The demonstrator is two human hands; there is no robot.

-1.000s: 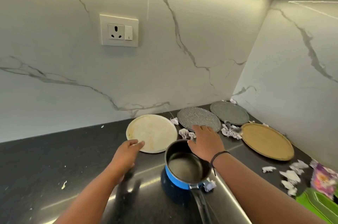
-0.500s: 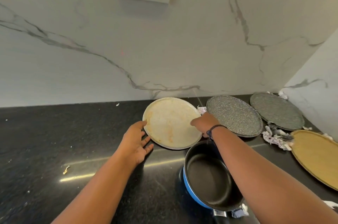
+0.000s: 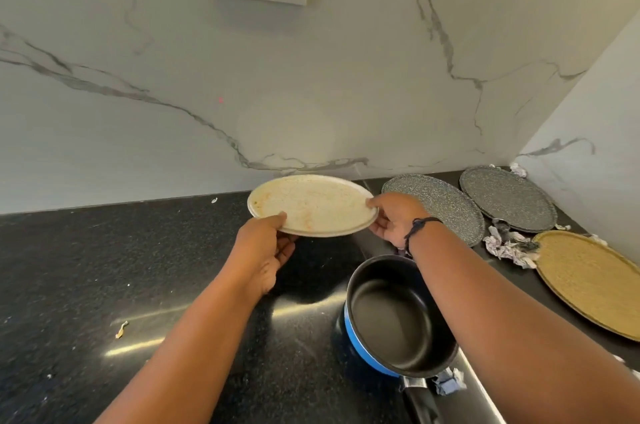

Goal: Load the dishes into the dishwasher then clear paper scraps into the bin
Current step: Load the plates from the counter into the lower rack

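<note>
Now lifting cream plate (image 3: pixel 311 204) off black counter (image 3: pixel 86 268), flat on it 0.5 s ago. Pinching both rims, left hand (image 3: pixel 265 247) & right hand (image 3: pixel 393 219), probably for keeping it level. Hovering just behind blue pot (image 3: pixel 398 319).

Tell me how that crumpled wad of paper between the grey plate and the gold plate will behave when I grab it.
The crumpled paper wad looks thin and creased, so it is probably very light and will squash in the hand. It seems made of several loose scraps, so bits may drop away. Lying against the gold plate on the black counter, it would likely slide rather than roll if pushed.
</note>
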